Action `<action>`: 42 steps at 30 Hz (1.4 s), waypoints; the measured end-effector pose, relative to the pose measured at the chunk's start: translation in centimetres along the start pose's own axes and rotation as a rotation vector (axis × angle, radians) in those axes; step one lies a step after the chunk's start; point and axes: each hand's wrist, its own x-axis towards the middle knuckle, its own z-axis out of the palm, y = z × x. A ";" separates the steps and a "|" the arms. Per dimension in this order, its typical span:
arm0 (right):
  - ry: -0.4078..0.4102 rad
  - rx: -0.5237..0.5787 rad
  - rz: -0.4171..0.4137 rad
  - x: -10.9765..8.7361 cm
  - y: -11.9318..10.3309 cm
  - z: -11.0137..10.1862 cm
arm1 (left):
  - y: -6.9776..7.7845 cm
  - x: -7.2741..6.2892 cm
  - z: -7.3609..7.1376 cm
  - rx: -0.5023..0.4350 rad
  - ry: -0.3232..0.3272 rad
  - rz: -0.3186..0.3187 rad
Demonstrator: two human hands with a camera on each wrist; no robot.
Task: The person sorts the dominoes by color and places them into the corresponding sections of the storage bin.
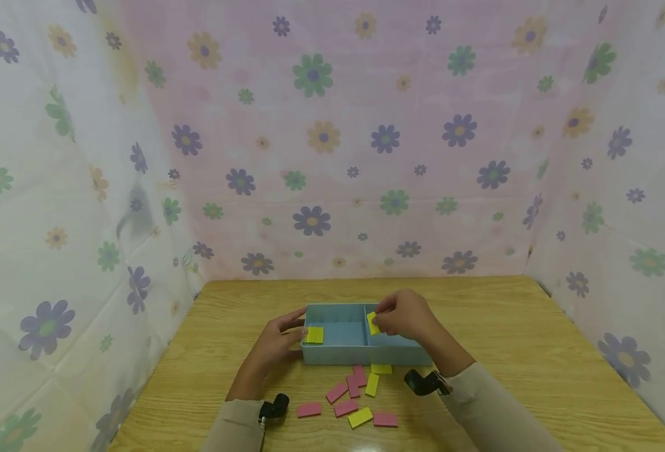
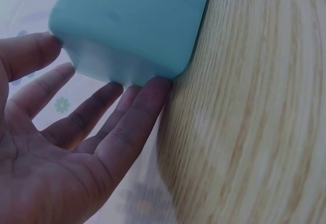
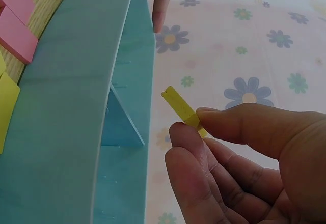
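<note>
A blue two-compartment box (image 1: 332, 356) sits on the table. My right hand (image 1: 408, 316) is over the box near its divider (image 1: 365, 326), pinching a yellow tile (image 1: 373, 323) between thumb and fingers; the same yellow tile (image 3: 178, 106) shows edge-on in the right wrist view. My left hand (image 1: 275, 342) is at the box's left end, and in the left wrist view its fairly straight fingers (image 2: 137, 112) touch the end wall. Several yellow tiles (image 1: 314, 335) stand side by side in the left compartment. The right compartment's floor is partly hidden by my right hand.
In front of the box, several pink tiles (image 1: 309, 410) and a few yellow tiles (image 1: 360, 417) lie scattered on the wooden table (image 1: 196, 376). Flowered cloth (image 1: 360, 157) hangs behind the table and at both sides. A small black device (image 1: 419, 382) is strapped at each wrist.
</note>
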 end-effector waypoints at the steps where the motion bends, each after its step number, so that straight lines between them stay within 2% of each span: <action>1: 0.003 -0.003 0.000 0.1 -0.1 0.0 | 0.0 0.0 0.0 0.001 0.000 -0.002; 5: 0.020 -0.005 0.005 0.6 -0.5 0.0 | 0.1 0.0 0.0 0.005 -0.003 -0.003; 14: 0.002 0.023 0.036 1.0 -0.8 0.9 | -0.1 0.1 0.1 -0.003 -0.011 0.010; 25: -0.006 -0.011 0.019 2.2 -1.5 2.0 | 0.0 -0.2 0.0 -0.007 -0.022 0.022; 42: -0.044 -0.015 0.042 4.3 -2.2 3.5 | -0.2 0.1 0.2 -0.019 -0.014 0.006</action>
